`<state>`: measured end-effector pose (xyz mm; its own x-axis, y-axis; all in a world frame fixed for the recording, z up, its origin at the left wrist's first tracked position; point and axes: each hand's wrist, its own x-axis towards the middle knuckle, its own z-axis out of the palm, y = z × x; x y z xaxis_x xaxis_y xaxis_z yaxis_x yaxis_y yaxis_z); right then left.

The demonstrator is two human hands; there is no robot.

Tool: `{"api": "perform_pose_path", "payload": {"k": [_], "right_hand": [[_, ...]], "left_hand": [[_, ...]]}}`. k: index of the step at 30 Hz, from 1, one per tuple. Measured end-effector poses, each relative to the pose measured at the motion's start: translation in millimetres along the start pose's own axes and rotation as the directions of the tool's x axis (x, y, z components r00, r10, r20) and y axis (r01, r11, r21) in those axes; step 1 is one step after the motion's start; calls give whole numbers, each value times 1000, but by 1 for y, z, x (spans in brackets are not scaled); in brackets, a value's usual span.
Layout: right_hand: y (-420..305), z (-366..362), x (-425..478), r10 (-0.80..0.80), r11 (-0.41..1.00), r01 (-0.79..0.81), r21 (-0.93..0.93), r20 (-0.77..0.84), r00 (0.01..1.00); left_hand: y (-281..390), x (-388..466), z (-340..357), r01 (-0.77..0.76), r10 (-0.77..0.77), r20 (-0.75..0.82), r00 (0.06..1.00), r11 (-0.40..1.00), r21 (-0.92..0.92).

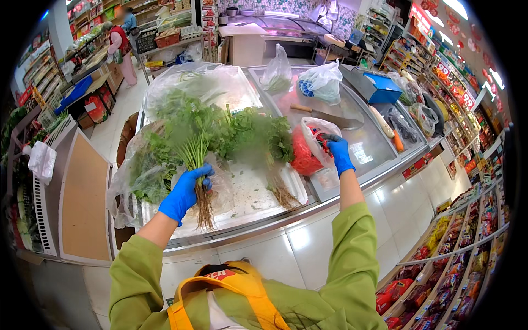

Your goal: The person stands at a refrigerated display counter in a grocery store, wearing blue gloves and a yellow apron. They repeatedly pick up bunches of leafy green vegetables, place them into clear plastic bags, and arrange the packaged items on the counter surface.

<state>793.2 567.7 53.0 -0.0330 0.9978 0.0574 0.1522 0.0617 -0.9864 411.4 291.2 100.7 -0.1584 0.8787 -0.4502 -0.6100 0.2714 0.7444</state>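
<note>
My left hand point(187, 192), in a blue glove, is closed around the stems of a bunch of leafy green herbs point(194, 148), probably coriander. Its brown roots point(204, 208) hang below my fist. My right hand point(339, 150), also gloved in blue, is at the mouth of a white plastic bag point(321, 123) filled with red strips or ties point(305, 152). Its fingertips are among the bag's contents, so their grip is unclear. Between my hands another rooted bunch point(276, 165) lies on a white foam board point(247, 181). More greens point(152, 161) rest in clear plastic at the left.
Beyond the red-filled bag, a wooden-handled knife point(326, 116) lies on the glass-topped freezer point(371, 140). Two tied plastic bags point(276, 70) stand behind it. At right are a blue-topped scale point(381, 86), a white radish point(381, 121) and a carrot point(397, 141). Two people point(119, 49) stand far left.
</note>
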Motion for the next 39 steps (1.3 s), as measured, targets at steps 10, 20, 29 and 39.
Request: {"api": "perform_pose_path", "payload": {"k": [10,20,29,39], "right_hand": [[12,-2,11,-61,928,62,-368,17,998],[-9,0,0,-234,930,300,-210,288,929],[-19,-7,3,-205,917,258,-303,196,959],[-96,153,-174,-255,956,158,248,438,862]], "left_hand": [[-8,2,4,22,-23,-39,999,1000,-15],[-16,12,18,4,-3,-50,999,1000,28],[-17,20,28,54,-52,-78,996,998,22],[-30,9,56,-122,116,47,992,982,145]]}}
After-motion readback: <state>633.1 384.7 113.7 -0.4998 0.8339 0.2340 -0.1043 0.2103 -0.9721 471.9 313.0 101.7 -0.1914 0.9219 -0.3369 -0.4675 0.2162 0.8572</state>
